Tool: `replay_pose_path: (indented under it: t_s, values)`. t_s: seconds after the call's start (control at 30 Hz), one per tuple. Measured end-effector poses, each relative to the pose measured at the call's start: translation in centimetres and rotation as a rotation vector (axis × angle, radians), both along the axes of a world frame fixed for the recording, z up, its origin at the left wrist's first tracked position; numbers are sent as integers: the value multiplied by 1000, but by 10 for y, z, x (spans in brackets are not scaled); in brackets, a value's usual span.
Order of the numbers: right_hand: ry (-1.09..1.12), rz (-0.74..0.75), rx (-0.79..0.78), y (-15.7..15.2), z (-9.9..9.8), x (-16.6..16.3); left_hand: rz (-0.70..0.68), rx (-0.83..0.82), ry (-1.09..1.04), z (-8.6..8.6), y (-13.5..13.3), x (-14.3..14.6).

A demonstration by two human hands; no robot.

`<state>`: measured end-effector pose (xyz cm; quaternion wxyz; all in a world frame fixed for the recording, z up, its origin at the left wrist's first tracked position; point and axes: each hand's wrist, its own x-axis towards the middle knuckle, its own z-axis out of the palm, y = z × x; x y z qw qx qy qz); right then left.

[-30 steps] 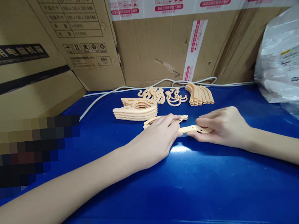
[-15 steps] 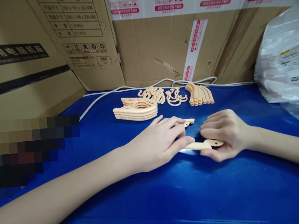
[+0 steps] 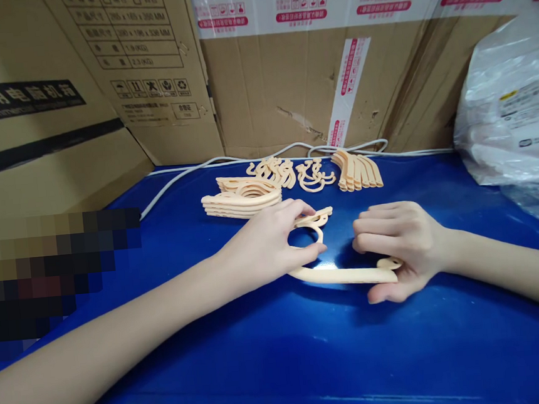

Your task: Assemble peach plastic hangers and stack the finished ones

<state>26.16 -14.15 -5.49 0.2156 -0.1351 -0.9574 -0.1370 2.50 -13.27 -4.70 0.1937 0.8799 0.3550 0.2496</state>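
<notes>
In front of me, my left hand [image 3: 275, 236] has its fingertips on a cream plastic hanger part [image 3: 323, 217] with a rounded loop, its thumb apart below the loop. Curled round one end of a long, curved cream hanger arm [image 3: 344, 276] is my right hand [image 3: 403, 247], thumb underneath. A small pierced tab shows beside that grip. The arm's other end runs under my left hand, which hides whether the two pieces join. Behind my left hand lies a stack of curved hanger parts [image 3: 236, 203].
Farther back on the blue table [image 3: 311, 355] are loose hooks [image 3: 312, 179], small curved pieces [image 3: 274, 171] and a row of short arms [image 3: 357, 170]. A white cable [image 3: 173, 179] runs along cardboard boxes [image 3: 269, 95]. Clear plastic wrapping [image 3: 511, 105] bulges at right.
My left hand has shifted left with the looped part, its thumb now off the long arm. More of that arm shows, lying slightly nearer to me. My right hand keeps its grip.
</notes>
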Motion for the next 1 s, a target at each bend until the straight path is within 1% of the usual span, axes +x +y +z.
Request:
replay_pose_path:
  t_s: [0.2, 0.4, 0.53, 0.63, 0.67, 0.73, 0.87, 0.93, 1.0]
  values:
    - [33, -136, 77, -3, -1, -1, 33, 85, 35, -1, -2, -1]
    - [54, -247, 53, -4, -2, -4, 10, 229, 82, -5, -3, -2]
    - [58, -376, 44, -4, -3, -4, 35, 246, 113, -3, -3, -2]
    - [42, -434, 26, -4, -3, -4, 49, 252, 132, -2, -3, -2]
    - [36, -434, 6, -4, -3, -4, 51, 258, 134, -2, -3, -2]
    - [43, -406, -81, -6, -2, -6, 61, 264, 129, -3, -2, -2]
    - [118, -241, -327, -14, 0, -11, 66, 271, 155, -5, -3, -2]
    - [130, -158, -391, -18, 0, -13, 66, 273, 180, -4, -4, -2]
    - [126, -104, -421, -20, -1, -14, 68, 269, 190, -3, -4, -2]
